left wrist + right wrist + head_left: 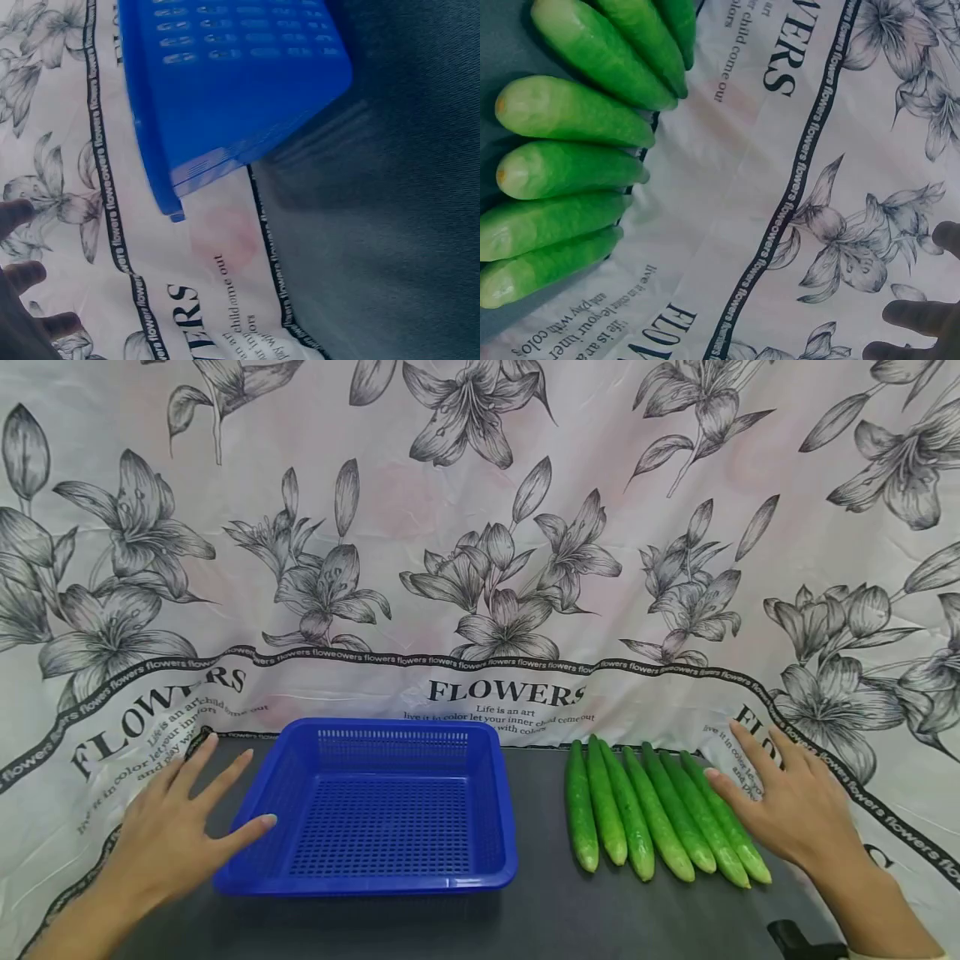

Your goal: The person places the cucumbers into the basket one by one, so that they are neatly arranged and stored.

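Observation:
A blue plastic basket (378, 885) with perforated walls and floor stands on the dark table, left of centre, with nothing inside it. My left hand (176, 831) hovers by its left side, fingers spread, holding nothing; in the left wrist view its fingertips (26, 276) show at the edge, away from the basket (225, 97). Several green cucumbers (652, 810) lie side by side in a row on the right. Beside the rightmost one, my right hand (798, 802) is held with fingers spread and holds nothing. The right wrist view shows the cucumbers' pale ends (517, 105) at left.
A white cloth (510, 702) with grey lilies and printed lettering hangs behind and around the dark tabletop (540, 860). Its folds come up close at both sides. A small black object (795, 935) sits at the lower right, near the right wrist.

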{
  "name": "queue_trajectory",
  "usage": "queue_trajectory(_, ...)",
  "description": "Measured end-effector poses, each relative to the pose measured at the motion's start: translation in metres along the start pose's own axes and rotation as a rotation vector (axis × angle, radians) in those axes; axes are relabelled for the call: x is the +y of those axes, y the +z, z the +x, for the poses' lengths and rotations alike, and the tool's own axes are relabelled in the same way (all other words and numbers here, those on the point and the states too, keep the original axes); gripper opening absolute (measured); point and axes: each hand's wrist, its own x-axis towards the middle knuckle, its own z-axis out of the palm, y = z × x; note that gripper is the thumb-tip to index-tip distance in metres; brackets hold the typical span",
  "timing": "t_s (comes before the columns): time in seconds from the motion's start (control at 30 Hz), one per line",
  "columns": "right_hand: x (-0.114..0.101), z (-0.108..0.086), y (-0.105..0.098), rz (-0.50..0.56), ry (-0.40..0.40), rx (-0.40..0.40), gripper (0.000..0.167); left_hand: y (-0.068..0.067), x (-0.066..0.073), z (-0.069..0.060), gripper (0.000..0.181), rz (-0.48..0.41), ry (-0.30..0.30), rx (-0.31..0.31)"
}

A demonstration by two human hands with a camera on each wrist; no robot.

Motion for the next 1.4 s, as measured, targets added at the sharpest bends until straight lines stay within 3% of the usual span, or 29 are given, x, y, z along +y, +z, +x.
queue_trajectory(0.6, 0.04, -0.004, 0.03, 0.097, 0.025, -0.022, 0.076, 0.029, -0.002, -0.013, 0.084, -0.075, 0.042, 0.001)
queue_trajectory(0.73, 0.047, -0.006, 0.037, 0.118, 0.037, 0.003, 0.075, 0.034, -0.002, -0.017, 0.084, -0.08, 0.055, 0.001)
queue_trajectory(0.9, 0.058, -0.009, 0.051, 0.135, 0.055, 0.018, 0.073, 0.039, -0.001, -0.022, 0.082, -0.095, 0.057, -0.035)
queue_trajectory(1.1, 0.073, -0.011, 0.068, 0.198, 0.111, -0.043, 0.071, 0.044, 0.0, -0.025, 0.079, -0.132, 0.031, -0.113)
queue_trajectory(1.4, 0.089, -0.014, 0.088, 0.239, 0.141, -0.12, 0.07, 0.053, -0.002, -0.029, 0.076, -0.128, 0.049, -0.126)
